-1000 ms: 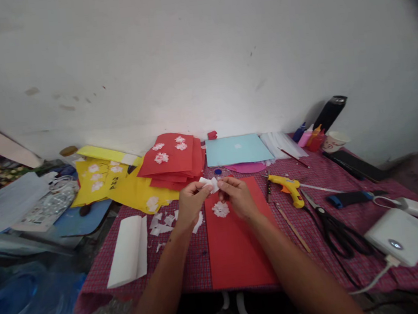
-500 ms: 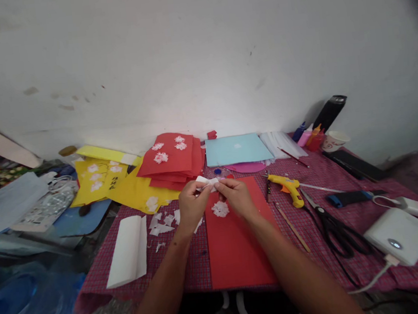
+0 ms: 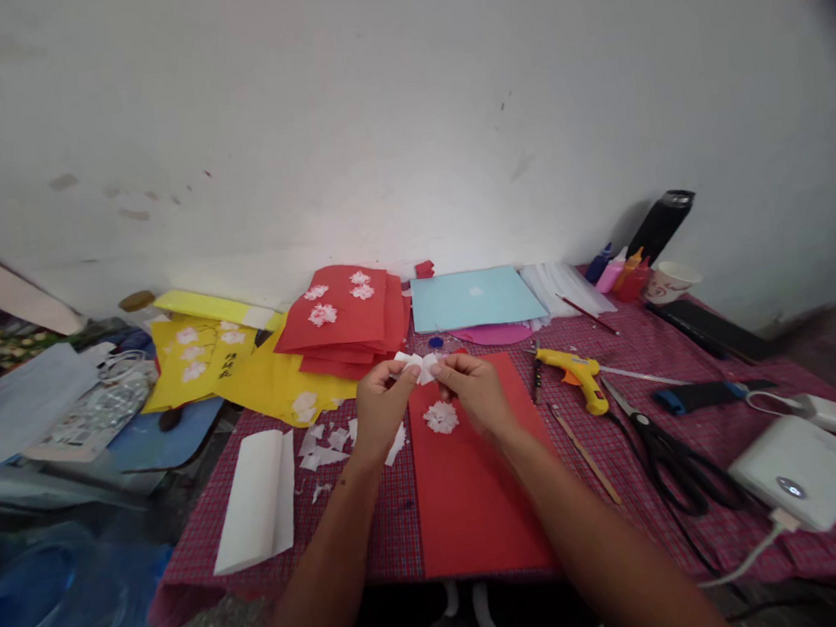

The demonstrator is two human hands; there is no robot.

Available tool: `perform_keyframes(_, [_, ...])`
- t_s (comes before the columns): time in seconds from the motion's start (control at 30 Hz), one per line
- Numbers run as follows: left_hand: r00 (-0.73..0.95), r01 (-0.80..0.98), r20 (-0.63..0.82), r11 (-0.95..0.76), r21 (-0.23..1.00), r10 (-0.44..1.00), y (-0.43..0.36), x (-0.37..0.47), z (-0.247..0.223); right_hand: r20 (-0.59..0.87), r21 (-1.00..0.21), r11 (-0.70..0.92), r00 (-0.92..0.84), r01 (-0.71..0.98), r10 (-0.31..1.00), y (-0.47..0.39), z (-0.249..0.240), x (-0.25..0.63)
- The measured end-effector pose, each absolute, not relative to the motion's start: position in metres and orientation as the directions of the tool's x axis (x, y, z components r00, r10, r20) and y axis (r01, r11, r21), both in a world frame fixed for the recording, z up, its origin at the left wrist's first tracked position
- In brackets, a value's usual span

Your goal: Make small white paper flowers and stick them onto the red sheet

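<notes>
A small piece of white tissue paper (image 3: 424, 367) is pinched between my two hands above the red sheet. My left hand (image 3: 387, 403) grips its left side between thumb and fingers, and my right hand (image 3: 476, 392) grips the right side. Below them, a crumpled white paper flower (image 3: 441, 417) sits on the upper part of the red sheet (image 3: 477, 508). Left of my left hand lie torn white paper scraps (image 3: 324, 447). A folded white tissue (image 3: 254, 503) rests farther left.
Red sheets with flowers (image 3: 342, 307) lie at the back, beside yellow sheets (image 3: 259, 377) and a light blue sheet (image 3: 469, 300). To the right are a yellow glue gun (image 3: 576, 373), black-handled scissors (image 3: 672, 461), a wooden stick (image 3: 586, 457), a blue-handled cutter (image 3: 703, 395) and a white box (image 3: 802, 471).
The white tissue piece has changed shape between my fingers and now shows a pinched middle with two flared sides. Both hands stay in nearly the same place.
</notes>
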State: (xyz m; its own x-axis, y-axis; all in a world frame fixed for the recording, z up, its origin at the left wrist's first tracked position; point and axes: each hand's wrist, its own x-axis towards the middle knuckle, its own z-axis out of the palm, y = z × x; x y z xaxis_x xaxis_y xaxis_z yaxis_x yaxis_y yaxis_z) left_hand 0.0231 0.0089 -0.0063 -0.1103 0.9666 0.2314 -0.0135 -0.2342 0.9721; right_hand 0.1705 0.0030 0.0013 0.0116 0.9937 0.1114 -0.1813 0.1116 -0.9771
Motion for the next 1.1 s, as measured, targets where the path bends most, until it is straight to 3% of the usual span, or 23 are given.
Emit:
perform_keyframes(0.2, [-0.057, -0.071, 0.221, -0.225, 0.972, 0.974, 0.010, 0.023, -0.009, 0.099, -0.974, 0.100, 0.018, -0.205, 0.995, 0.003, 0.003, 0.170])
perform_keyframes(0.6, [-0.106, -0.193, 0.163, -0.182, 0.964, 0.981, 0.011, 0.025, -0.005, 0.087, -0.972, 0.090, 0.026, -0.216, 0.996, 0.003, 0.003, 0.170])
perform_keyframes(1.1, [-0.127, -0.205, 0.143, -0.167, 0.964, 0.982, 0.009, 0.025, -0.002, 0.132, -0.978, 0.147, 0.110, -0.145, 0.985, 0.003, 0.001, 0.173])
